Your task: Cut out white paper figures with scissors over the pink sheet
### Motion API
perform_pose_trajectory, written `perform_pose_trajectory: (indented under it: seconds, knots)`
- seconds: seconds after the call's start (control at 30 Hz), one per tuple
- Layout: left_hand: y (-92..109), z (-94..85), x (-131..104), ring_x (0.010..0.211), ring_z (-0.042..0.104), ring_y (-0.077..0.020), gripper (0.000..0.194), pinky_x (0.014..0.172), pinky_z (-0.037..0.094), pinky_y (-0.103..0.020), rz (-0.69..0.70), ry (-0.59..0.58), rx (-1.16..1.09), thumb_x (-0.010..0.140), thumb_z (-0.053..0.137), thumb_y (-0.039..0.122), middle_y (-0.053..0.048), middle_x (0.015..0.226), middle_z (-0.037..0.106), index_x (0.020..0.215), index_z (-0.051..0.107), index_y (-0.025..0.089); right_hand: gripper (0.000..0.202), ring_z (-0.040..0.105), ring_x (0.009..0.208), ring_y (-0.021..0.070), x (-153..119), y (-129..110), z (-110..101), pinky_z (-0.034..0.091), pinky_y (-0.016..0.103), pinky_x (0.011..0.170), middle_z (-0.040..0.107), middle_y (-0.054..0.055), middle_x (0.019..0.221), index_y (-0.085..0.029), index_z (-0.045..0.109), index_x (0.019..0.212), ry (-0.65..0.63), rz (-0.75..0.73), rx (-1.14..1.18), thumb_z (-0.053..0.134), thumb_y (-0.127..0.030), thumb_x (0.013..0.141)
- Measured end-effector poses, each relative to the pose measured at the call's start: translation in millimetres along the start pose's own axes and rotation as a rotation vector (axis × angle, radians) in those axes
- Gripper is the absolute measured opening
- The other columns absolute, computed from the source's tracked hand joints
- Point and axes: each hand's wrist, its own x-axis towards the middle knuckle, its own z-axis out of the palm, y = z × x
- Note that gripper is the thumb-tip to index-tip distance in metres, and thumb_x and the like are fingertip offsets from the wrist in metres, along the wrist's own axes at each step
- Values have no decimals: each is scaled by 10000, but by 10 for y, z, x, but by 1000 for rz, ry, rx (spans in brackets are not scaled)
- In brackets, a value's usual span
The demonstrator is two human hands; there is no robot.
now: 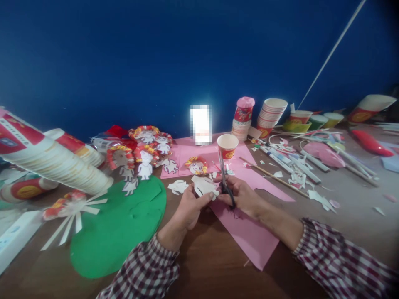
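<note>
Between the thumb and fingers of my left hand (190, 207) is a white paper cutout (202, 185) with a curvy outline. My right hand (245, 194) is closed around the dark handles of a pair of scissors (222, 164), whose blades point up and away from me. Both hands are close together over the pink paper (246, 232). Just left of the held piece, another white cutout (178, 187) lies on the table. Beyond the hands sits a round figure head (197, 165) with a yellow and red rim and a drawn face. A paper cup (227, 146) stands behind the scissors.
Green paper (124, 224) lies at left, with several finished paper figures (145, 162) behind it. Long stacks of paper cups (59, 153) lean at far left. Cup stacks (272, 116), markers (277, 158), a wooden stick (277, 177) and paper scraps (321, 199) spread across the right.
</note>
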Motion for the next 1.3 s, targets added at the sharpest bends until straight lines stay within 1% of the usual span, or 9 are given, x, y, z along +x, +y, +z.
perform_pose_trajectory:
  seconds: [0.2,0.33,0.47,0.6,0.7,0.83,1.0,1.17,1.3]
  knots:
    - [-13,12,-5,710,609,-131,286,686,472,-247,-12,-5,-24,618,743,179,-32,802,671,873,620,145,474,502,646,96,-1,11,-8,392,203,559,539,-24,761,-213,552,1066,-4,-65,-63,750,-222,635]
    - [-4,33,-14,637,583,-111,269,601,453,-217,-16,-5,3,611,749,197,-25,743,656,841,622,134,472,496,650,93,-6,10,4,393,201,565,528,-27,763,-221,538,1082,7,-95,-55,733,-221,653]
    - [12,40,-26,620,568,-107,240,583,454,-220,-48,-44,30,650,720,218,-27,736,644,856,630,132,453,484,624,77,-4,-12,6,387,189,557,523,-39,750,-222,541,1056,42,-67,5,725,-196,643]
    - [13,27,-31,653,587,-129,274,587,470,-239,-75,-41,34,666,707,235,-48,782,657,912,637,137,450,458,569,66,-8,-54,-2,362,182,505,528,-38,731,-208,538,1053,85,-28,18,713,-186,639]
    - [-8,8,-24,670,595,-141,248,603,479,-252,-81,-32,38,656,716,249,-62,782,662,855,649,117,441,458,564,72,-10,-66,-4,363,186,498,523,-37,705,-201,542,1043,102,-36,-1,716,-217,638]
    - [-18,-1,-10,621,588,-123,217,578,473,-241,-68,8,37,654,720,246,-36,734,661,824,651,130,441,474,586,78,-1,-29,-7,375,193,520,532,-31,733,-203,541,1041,64,-41,-22,725,-231,641]
    - [5,25,3,670,602,-127,222,623,477,-235,-17,28,-7,646,728,232,-36,755,669,832,652,137,412,515,648,92,15,40,-2,400,207,584,546,-38,740,-218,546,1019,18,-91,-36,734,-210,652]
    - [-7,29,-2,610,588,-117,208,558,456,-222,-62,24,42,672,711,244,-30,723,659,835,648,132,394,493,623,82,8,29,5,391,200,576,533,-44,722,-208,559,992,27,-105,-41,740,-191,644]
    - [-28,14,-5,685,612,-134,183,623,467,-235,-23,36,53,687,701,244,-39,768,676,829,650,141,407,519,684,100,3,44,-1,408,214,621,548,-25,780,-212,551,1016,12,-136,-60,733,-189,652]
